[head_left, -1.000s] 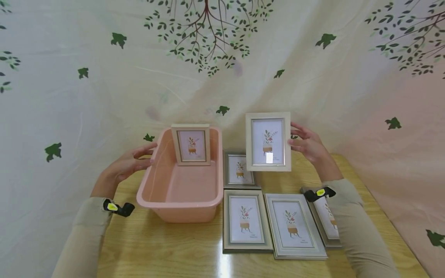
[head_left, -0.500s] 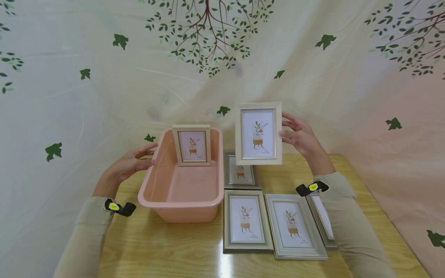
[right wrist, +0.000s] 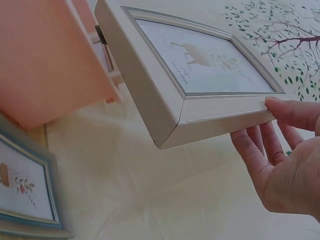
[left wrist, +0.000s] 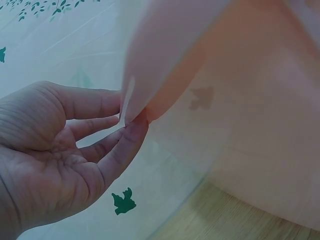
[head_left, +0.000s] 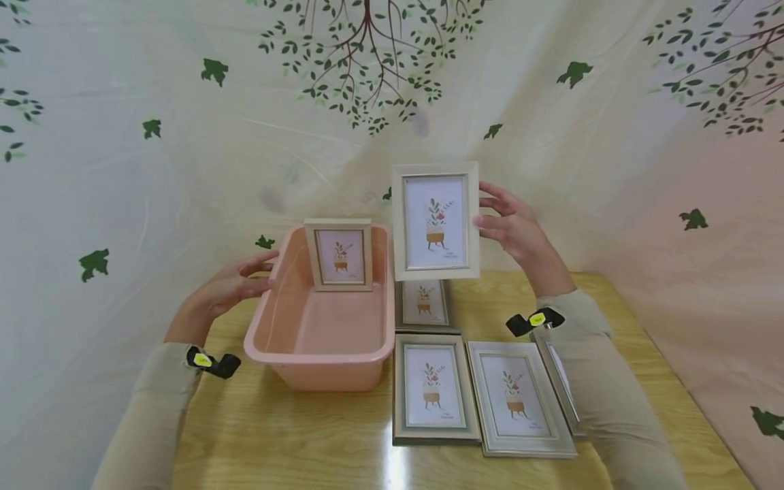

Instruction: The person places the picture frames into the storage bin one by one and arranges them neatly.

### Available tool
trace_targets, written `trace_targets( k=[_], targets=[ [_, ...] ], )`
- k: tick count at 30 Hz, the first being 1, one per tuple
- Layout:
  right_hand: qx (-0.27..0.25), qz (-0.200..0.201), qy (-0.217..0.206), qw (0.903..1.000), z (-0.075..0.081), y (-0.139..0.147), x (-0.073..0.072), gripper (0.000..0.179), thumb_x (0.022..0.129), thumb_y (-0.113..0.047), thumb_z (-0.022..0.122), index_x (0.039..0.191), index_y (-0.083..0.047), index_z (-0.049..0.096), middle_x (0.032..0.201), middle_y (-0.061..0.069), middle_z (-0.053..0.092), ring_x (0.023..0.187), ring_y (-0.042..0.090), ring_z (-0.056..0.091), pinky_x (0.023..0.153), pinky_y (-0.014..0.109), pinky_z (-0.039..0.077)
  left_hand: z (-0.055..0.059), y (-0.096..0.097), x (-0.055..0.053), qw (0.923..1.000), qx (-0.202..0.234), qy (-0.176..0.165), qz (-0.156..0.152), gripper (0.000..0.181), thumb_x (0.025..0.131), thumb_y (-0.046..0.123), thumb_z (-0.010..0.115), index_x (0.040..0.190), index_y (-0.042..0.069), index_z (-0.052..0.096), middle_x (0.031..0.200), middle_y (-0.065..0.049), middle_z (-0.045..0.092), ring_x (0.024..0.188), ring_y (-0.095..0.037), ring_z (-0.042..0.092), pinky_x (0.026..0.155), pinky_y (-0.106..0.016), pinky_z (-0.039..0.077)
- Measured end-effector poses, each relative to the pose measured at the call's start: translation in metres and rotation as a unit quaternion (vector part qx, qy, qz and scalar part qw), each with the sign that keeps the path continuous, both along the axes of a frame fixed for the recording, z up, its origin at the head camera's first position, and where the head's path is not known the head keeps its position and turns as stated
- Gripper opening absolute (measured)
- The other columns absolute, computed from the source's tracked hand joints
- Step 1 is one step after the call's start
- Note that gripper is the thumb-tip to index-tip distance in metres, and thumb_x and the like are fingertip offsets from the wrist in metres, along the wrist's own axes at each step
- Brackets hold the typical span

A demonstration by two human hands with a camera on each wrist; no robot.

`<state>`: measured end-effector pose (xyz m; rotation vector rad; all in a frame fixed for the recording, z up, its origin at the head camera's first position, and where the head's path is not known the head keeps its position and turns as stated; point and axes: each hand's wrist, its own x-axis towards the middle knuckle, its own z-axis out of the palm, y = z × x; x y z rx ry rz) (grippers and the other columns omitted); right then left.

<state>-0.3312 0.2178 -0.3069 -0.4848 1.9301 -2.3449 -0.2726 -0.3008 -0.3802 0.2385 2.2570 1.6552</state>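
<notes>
My right hand [head_left: 511,221] grips a cream picture frame [head_left: 435,272] by its right edge, thumb on the front and fingers behind. The frame is upright in the air, overlapping a grey frame [head_left: 424,305] behind it in the head view. In the right wrist view, the thumb and fingers pinch the held frame [right wrist: 150,100] at its side. My left hand [head_left: 226,292] pinches the left rim of a pink plastic basin [head_left: 318,358]; the left wrist view shows the fingers at the basin's rim [left wrist: 150,65]. Inside the basin, a smaller cream frame [head_left: 338,288] leans against the far wall.
On the wooden table [head_left: 275,435] right of the basin lie a beige-grey frame [head_left: 401,388], a silver frame [head_left: 529,446] and another frame [head_left: 560,381], partly under the right sleeve. A pale cloth [head_left: 306,170] printed with leaves hangs behind the table.
My right hand has carried the cream frame left and upward, nearer the basin. The left hand stays at the basin's rim, and the other frames lie as before.
</notes>
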Motion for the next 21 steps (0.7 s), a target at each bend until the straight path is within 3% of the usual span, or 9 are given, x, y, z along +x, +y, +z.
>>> trace_targets(
  k=[4, 11, 21],
  targets=[
    [-0.011, 0.011, 0.007, 0.9999, 0.003, -0.013, -0.003, 0.063, 0.092, 0.014, 0.062, 0.149, -0.007, 0.047, 0.124, 0.011, 0.06, 0.099, 0.021, 0.068, 0.08, 0.031, 0.059, -0.001, 0.0, -0.001, 1.0, -0.006, -0.003, 0.006, 0.078, 0.1, 0.017, 0.065, 0.163, 0.017, 0.019, 0.157, -0.025, 0.03, 0.133, -0.039, 0.045, 0.094, -0.029, 0.052],
    [-0.007, 0.004, 0.006, 1.0, 0.008, -0.039, -0.002, 0.063, 0.091, 0.014, 0.063, 0.148, -0.007, 0.049, 0.123, 0.013, 0.06, 0.096, 0.022, 0.068, 0.079, 0.032, 0.059, 0.003, 0.003, -0.003, 0.9996, -0.018, -0.018, 0.013, 0.081, 0.097, 0.018, 0.069, 0.163, 0.016, 0.021, 0.159, -0.023, 0.029, 0.137, -0.042, 0.041, 0.107, -0.051, 0.042],
    [-0.016, -0.032, -0.012, 0.9993, 0.014, -0.075, -0.004, 0.063, 0.088, 0.018, 0.064, 0.143, -0.009, 0.056, 0.118, 0.014, 0.061, 0.086, 0.022, 0.067, 0.075, 0.033, 0.06, 0.008, 0.003, -0.003, 0.9998, -0.02, -0.007, -0.005, 0.08, 0.099, 0.013, 0.066, 0.163, 0.013, 0.019, 0.159, -0.024, 0.028, 0.136, -0.041, 0.042, 0.102, -0.039, 0.048]
  ],
)
